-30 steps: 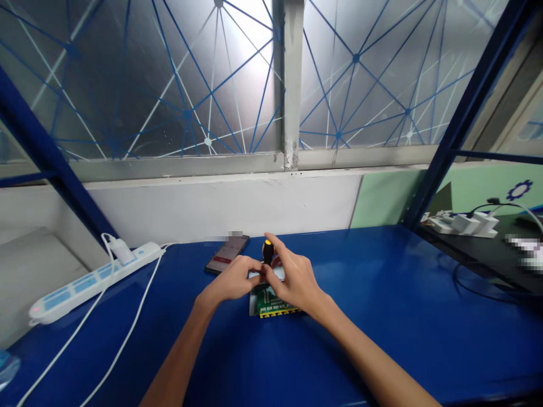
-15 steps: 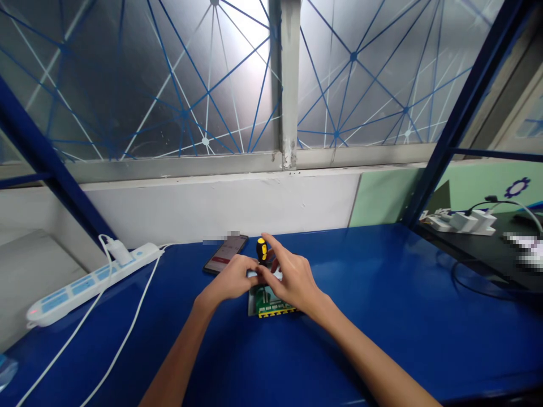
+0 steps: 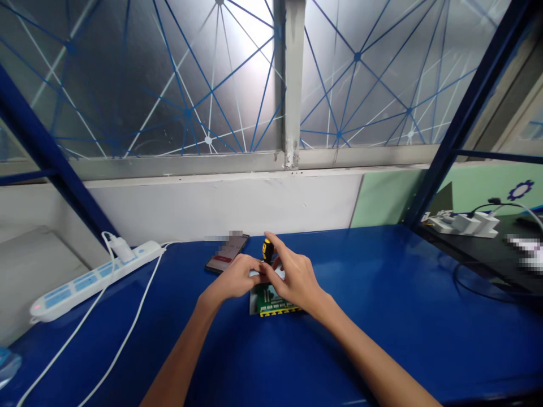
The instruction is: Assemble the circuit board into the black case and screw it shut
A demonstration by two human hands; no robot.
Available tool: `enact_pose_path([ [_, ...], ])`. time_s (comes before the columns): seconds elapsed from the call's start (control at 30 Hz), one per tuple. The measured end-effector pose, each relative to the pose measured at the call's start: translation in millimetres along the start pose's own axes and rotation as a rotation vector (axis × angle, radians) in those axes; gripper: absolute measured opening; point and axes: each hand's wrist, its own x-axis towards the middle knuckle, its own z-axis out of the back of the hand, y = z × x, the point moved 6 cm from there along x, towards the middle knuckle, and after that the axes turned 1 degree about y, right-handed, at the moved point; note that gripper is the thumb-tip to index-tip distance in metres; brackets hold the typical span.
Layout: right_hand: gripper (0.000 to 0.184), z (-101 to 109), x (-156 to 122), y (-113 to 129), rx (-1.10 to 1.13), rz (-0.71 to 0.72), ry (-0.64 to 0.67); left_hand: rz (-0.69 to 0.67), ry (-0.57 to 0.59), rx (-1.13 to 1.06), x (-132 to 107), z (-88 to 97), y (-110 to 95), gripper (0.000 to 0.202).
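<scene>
Driver held near-upright by R hand, fingers closed on it, over board's far part; L hand bunched just beside, its hold can't be told

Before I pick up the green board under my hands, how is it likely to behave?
The green board would probably stay stiff, since its yellow front edge runs straight. It may be fragile, with what look like small pale components along that edge. It seems unlikely to roll, being flat.
</scene>
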Motion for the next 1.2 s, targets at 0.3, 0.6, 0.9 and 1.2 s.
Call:
enact_pose_path([
  [0.3, 0.062, -3, 0, -1, -0.014, -0.001, -0.008, 0.04, 0.03, -0.009, 0, -2.0, 4, 0.023],
  [0.6, 0.058, -4, 0, -6, -0.059, -0.033, -0.022, 0.051, 0.05, -0.008, 0, -3.4, 5, 0.025],
  [0.9, 0.059, -3, 0, -15, 0.019, -0.09, -0.097, 0.064, 0.0, 0.046, -1, -0.1, 3, 0.024],
  [1.2, 0.058, 43, 2, -56, 0.121, -0.295, -0.353, 0.082, -0.014, 0.102, 2, -2.0, 9, 0.021],
])
